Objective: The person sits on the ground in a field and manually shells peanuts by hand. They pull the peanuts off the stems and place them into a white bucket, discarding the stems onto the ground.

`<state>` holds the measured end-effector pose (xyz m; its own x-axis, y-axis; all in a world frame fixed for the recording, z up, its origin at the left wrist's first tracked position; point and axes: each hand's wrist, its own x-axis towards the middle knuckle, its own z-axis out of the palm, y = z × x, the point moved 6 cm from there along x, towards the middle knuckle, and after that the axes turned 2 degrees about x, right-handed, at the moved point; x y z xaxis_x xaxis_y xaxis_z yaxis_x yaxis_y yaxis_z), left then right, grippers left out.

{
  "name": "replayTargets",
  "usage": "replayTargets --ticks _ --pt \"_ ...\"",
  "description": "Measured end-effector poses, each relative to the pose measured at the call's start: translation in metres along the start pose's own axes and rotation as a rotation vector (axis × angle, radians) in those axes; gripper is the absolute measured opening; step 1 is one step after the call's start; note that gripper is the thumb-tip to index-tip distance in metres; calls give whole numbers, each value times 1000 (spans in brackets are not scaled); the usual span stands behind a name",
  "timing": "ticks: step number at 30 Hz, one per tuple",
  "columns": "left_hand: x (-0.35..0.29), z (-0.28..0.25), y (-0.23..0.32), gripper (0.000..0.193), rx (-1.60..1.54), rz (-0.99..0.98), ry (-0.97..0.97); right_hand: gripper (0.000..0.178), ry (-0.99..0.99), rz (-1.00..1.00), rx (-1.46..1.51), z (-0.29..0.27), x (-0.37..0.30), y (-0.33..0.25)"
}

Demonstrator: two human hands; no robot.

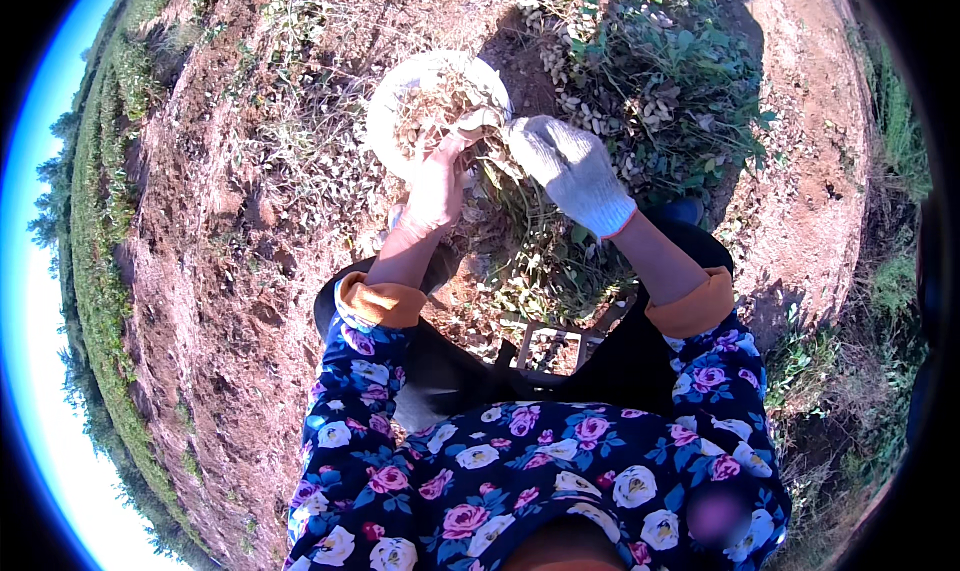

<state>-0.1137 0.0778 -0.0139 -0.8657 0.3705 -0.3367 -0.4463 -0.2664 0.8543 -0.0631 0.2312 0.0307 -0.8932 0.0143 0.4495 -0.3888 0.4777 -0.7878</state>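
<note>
My left hand [436, 189] is bare and reaches over the near rim of a round white tub [383, 131]. Its thumb and fingers are pinched together; what lies between them is too small to make out. Dry, straw-coloured plant matter [440, 96] fills the middle of the tub. Just to the right, my right hand [572, 171] wears a white knitted glove with an orange-red edge. Its fingers are curled closed, their tips close to my left fingertips. Stems of a peanut plant [508, 193] hang below the two hands and appear gripped in the glove.
A heap of green peanut plants [680, 91] with pale pods lies at the right, beyond my gloved hand. Loose stems and leaves [560, 276] cover the ground before my knees. A small metal-looking frame [550, 343] stands between my legs. Reddish soil [215, 301] stretches left.
</note>
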Motion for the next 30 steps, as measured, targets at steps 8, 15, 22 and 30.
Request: replayTargets --ticks 8,15,22,30 --pt "2 16 -21 33 39 -21 -56 26 91 -192 -82 -28 14 -30" --pt "2 34 -20 35 136 -88 -187 20 -29 -109 -103 -35 16 -13" --pt "-15 54 -10 47 192 -253 -108 24 190 -30 -43 -38 10 6" --pt "-13 57 -5 34 179 -169 -103 33 210 734 751 -17 -3 57"
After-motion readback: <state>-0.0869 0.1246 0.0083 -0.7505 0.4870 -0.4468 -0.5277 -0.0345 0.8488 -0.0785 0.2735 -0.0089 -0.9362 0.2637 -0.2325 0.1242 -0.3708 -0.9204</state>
